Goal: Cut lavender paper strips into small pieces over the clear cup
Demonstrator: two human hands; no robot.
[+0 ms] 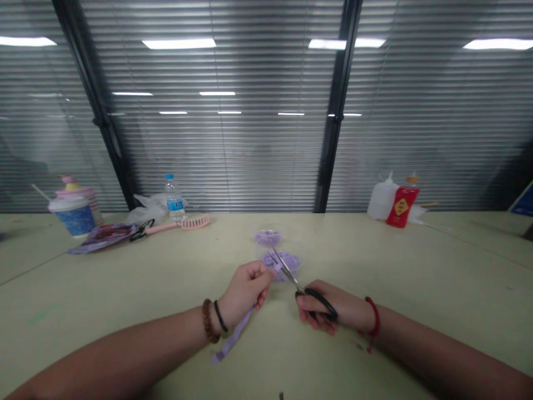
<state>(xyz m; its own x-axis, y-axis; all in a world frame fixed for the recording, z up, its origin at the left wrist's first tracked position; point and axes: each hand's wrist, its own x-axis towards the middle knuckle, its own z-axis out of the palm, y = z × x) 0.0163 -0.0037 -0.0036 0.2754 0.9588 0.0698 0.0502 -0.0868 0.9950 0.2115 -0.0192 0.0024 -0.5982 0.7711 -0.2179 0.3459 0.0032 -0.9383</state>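
Well, the left hand (249, 286) pinches a ribbon (235, 340) whose tail hangs toward seven o'clock; the right hand (320, 305) is closed round the scissors (314, 299), blades parted at the ribbon's upper end. Just beyond, at twelve, lie purple pieces (291, 261). Farther off sit a brush (195, 222) at eleven, a cup (75, 218) at ten and a red bottle (402, 206) at one.

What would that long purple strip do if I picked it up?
The purple strip would probably flop and bend, since it looks thin and narrow, trailing below the left hand. It's likely very light, because there's so little of it. It probably wouldn't roll, as it looks flat, not round.
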